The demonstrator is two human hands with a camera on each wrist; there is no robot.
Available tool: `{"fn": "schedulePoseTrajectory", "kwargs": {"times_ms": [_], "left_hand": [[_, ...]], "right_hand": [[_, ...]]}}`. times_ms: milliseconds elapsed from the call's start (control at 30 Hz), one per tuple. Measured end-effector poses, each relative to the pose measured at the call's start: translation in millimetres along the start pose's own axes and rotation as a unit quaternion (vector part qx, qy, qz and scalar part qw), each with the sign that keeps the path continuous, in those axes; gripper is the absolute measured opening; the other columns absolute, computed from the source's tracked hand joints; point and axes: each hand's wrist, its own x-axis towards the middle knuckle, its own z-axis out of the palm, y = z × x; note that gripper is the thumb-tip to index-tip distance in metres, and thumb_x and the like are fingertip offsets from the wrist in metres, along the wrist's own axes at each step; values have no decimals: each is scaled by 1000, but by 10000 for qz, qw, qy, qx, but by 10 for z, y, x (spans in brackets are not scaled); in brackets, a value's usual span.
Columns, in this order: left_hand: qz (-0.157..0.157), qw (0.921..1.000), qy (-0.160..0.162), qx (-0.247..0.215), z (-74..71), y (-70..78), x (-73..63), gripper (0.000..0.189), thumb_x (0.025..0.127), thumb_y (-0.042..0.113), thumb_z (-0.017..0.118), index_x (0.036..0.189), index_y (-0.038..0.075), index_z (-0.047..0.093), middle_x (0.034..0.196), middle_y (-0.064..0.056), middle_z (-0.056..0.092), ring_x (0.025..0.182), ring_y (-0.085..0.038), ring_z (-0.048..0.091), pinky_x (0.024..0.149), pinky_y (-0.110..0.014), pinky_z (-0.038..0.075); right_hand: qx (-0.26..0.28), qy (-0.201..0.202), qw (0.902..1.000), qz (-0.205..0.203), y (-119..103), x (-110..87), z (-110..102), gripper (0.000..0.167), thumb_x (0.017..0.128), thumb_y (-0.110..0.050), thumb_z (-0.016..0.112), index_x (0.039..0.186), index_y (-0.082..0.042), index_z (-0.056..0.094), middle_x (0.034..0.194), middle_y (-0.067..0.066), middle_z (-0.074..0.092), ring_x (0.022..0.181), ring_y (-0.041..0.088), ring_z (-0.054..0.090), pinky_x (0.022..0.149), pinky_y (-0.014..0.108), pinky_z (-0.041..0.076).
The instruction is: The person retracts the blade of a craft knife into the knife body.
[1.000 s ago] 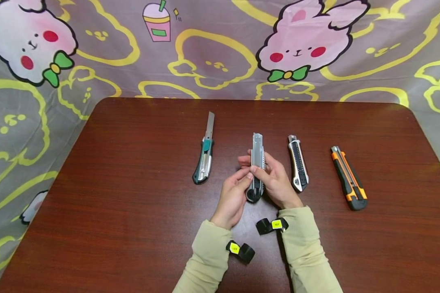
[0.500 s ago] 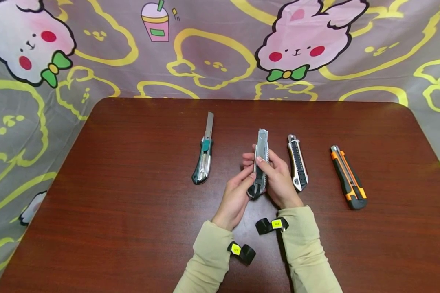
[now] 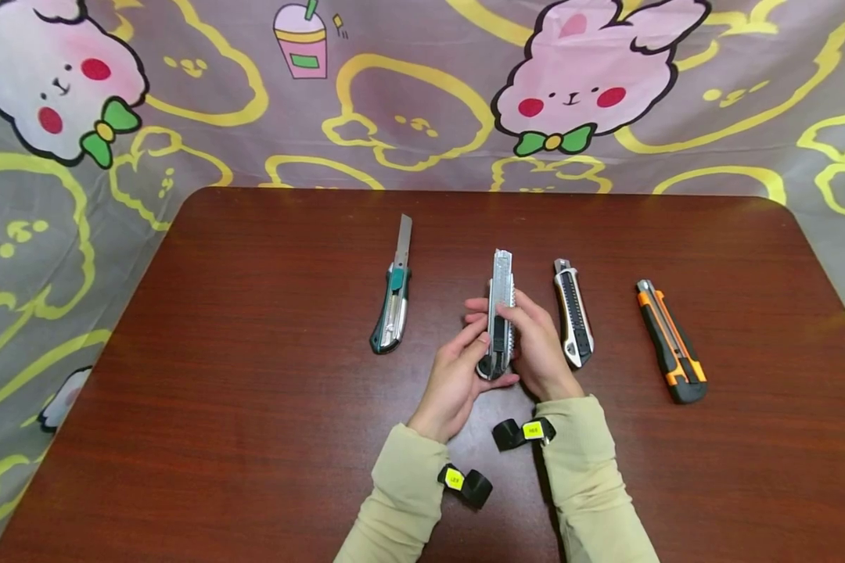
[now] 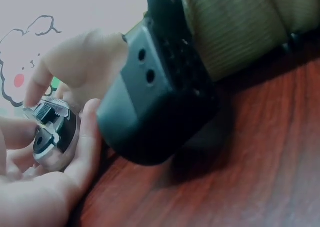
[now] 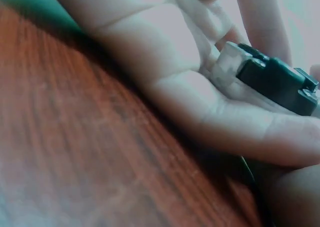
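Head view: a silver-black utility knife (image 3: 501, 289) is being held above the table (image 3: 239, 414) between both hands, its front end being directed away from the body. Its midsection is being gripped by the right hand (image 3: 541, 348), the thumb being laid on the upper face and the fingers being placed along the far side and behind, presumably for steadiness. Its near end is being pinched by the left hand (image 3: 452, 383) with thumb and fingertips, apparently as a brace. Blade extension on this knife cannot be told. Three others are being supported by the table: a green knife (image 3: 392, 309), its blade being exposed, to the left; a white-black knife (image 3: 574, 317) near the right hand; an orange-black knife (image 3: 671, 344) farther right. Separate reach to each is probably being allowed by this spacing.
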Motion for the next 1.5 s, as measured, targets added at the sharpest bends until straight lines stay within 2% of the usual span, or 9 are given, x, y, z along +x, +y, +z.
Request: {"fn": "schedulePoseTrajectory", "kwargs": {"times_ms": [100,267,467,633,800,1100,1500], "left_hand": [[-19,10000,72,-61,3,-5,1,42,103,12,40,145,8,43,141,-21,49,101,-21,61,75,-34,61],[52,9999,146,39,16,-7,5,41,102,12,45,142,8,48,140,-19,51,106,-24,61,75,-37,62],[70,9998,131,104,18,-16,13,39,101,11,47,140,7,50,139,-19,52,106,-23,61,76,-38,62],[81,9999,67,100,15,-16,7,39,101,9,46,140,5,50,139,-20,52,107,-22,60,78,-39,62],[134,9998,-28,110,4,-18,3,40,100,8,47,140,2,49,141,-20,50,111,-24,59,80,-42,62],[121,9998,-67,109,8,-6,-5,41,99,6,49,140,-1,48,142,-22,49,116,-25,57,82,-45,61],[61,9999,-37,87,5,-12,5,42,99,7,49,140,-1,47,144,-20,47,116,-25,57,84,-45,60]], "right_hand": [[58,13,10000,66,-11,3,3,51,91,-3,32,141,5,32,104,-1,72,96,15,69,84,25,56],[118,117,9999,-37,-14,6,14,53,84,1,31,136,8,34,93,0,72,90,15,69,81,25,56],[192,169,9996,-154,-15,-6,19,50,81,2,30,130,7,39,84,-1,67,87,15,68,81,23,54],[150,229,9996,-109,-16,-4,21,47,79,2,30,124,2,43,79,-2,64,85,15,69,82,23,54],[215,258,9994,-91,-14,-3,28,45,77,2,29,118,-2,44,73,-2,59,80,15,67,78,24,54],[343,101,9991,-207,-5,-5,18,44,75,3,28,115,-5,44,71,-2,57,79,16,65,76,25,54],[282,129,9991,-297,0,-5,14,46,73,4,28,114,-5,44,71,-2,57,78,15,62,76,24,52]]}}
